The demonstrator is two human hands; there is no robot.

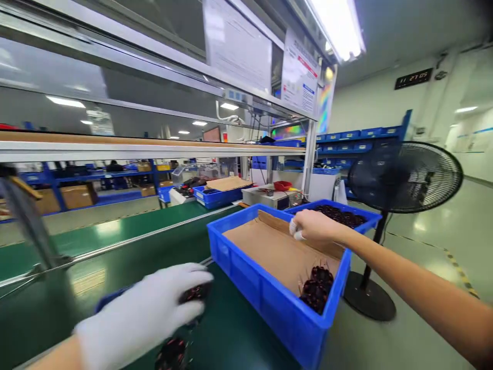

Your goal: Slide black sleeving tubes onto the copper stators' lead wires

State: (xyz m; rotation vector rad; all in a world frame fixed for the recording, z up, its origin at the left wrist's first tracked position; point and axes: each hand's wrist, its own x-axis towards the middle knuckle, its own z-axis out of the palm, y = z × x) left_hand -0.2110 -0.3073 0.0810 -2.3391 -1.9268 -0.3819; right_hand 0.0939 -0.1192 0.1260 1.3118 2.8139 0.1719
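Observation:
My left hand, in a white glove, is curled around a dark wound coil part low over the green bench; the hand is blurred by motion. Another dark coil lies below it. My right hand reaches out over the near blue bin, close to the cardboard liner at its far wall; its fingers are bent and partly hidden. Several dark coils sit in the near right corner of that bin. A second blue bin behind it is full of dark coils.
A green conveyor belt runs along the far side of the bench under a metal shelf. Beyond it stand another blue bin and a metal box. A black pedestal fan stands to the right.

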